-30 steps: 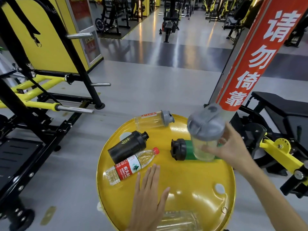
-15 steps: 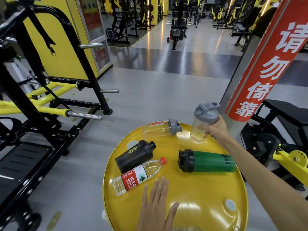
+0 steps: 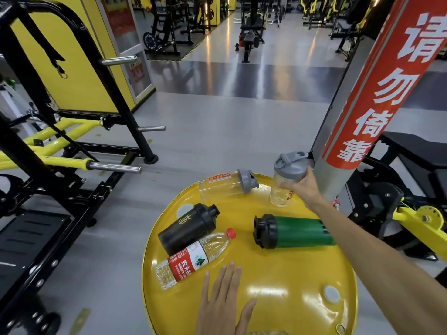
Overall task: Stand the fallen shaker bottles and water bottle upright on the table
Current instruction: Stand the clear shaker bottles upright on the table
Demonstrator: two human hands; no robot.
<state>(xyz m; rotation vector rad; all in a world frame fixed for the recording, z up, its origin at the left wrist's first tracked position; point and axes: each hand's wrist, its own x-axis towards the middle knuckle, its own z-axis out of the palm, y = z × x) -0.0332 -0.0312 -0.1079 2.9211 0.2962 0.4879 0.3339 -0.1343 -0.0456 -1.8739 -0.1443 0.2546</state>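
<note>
Glossy yellow table (image 3: 278, 281); clear plastic shaker (image 3: 281, 189); matt black shaker (image 3: 186, 229).

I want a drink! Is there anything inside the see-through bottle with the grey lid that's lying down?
The lying clear shaker looks empty: the yellow table and grey floor show through its wall. The red label and grey lid hide small parts, so a few drops there cannot be ruled out.

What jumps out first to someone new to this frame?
The round yellow table strewn with fallen bottles: a green shaker mid-right, a black shaker and a water bottle at left. At the far edge the right hand grips an upright clear shaker, beside a red-banded pillar.
</note>
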